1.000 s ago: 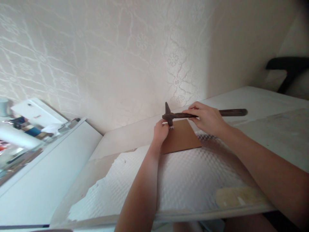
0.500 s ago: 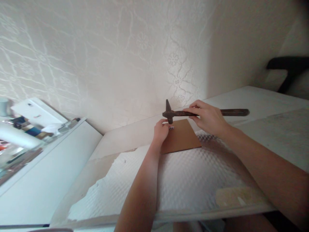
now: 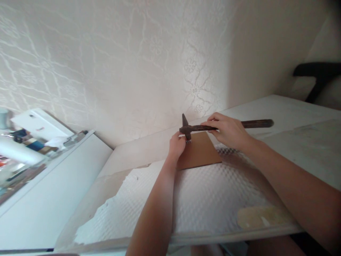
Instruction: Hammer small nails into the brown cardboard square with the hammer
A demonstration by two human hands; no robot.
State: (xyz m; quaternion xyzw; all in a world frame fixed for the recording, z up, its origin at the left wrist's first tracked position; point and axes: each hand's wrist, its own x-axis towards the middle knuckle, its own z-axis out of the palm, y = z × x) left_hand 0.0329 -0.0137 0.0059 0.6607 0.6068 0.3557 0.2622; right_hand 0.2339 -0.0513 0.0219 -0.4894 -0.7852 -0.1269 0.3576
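Observation:
My right hand (image 3: pixel 226 128) is wrapped round the wooden handle of a hammer (image 3: pixel 195 128), its dark head pointing left. The striking face is down at a small toothed metal piece (image 3: pixel 188 141) on a brown board (image 3: pixel 201 153); whether they touch I cannot tell. My left hand (image 3: pixel 178 144) rests at the board's left edge, its fingers closed together on the toothed piece just beside the hammer head. The fingertips are partly hidden, so any smaller part between them cannot be made out. The board lies flat on the worn white table (image 3: pixel 149 199).
A patterned wall (image 3: pixel 149 71) rises right behind the table. On the left stands a white cabinet (image 3: pixel 58 192) with a white box (image 3: pixel 44 126) and assorted clutter on top. A black armrest-like part (image 3: pixel 317 73) shows at the far right. The table's front edge is near my forearms.
The hammer head has come down a little, onto or close to the toothed piece, with its handle tilting slightly. My left hand and the board have stayed in place.

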